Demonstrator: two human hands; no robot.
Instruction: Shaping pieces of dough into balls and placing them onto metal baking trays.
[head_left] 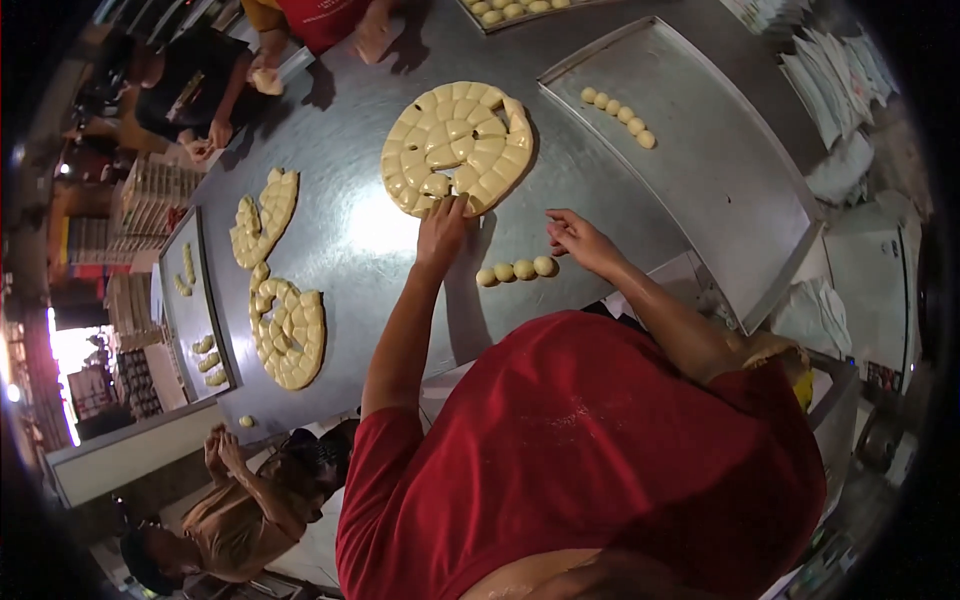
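– Since the metal surface [345, 120] spans most of the view, where's the dough slab [455, 130] on it?
– Flat, just ahead of the left hand [443, 228]. Roughly round, so can't call a long axis.
– Hand poses?
– Left: forearm stretched forward, fingers on the slab's near edge; can't tell if they're pinching dough. Right hand [585, 243]: in from the right, raised, fingers loosely bent and pointing left, released.
– Smaller stuff?
– Row of four dough balls [505, 271], side by side, nearer than the right hand. Long axis left-right, right end slightly farther out.
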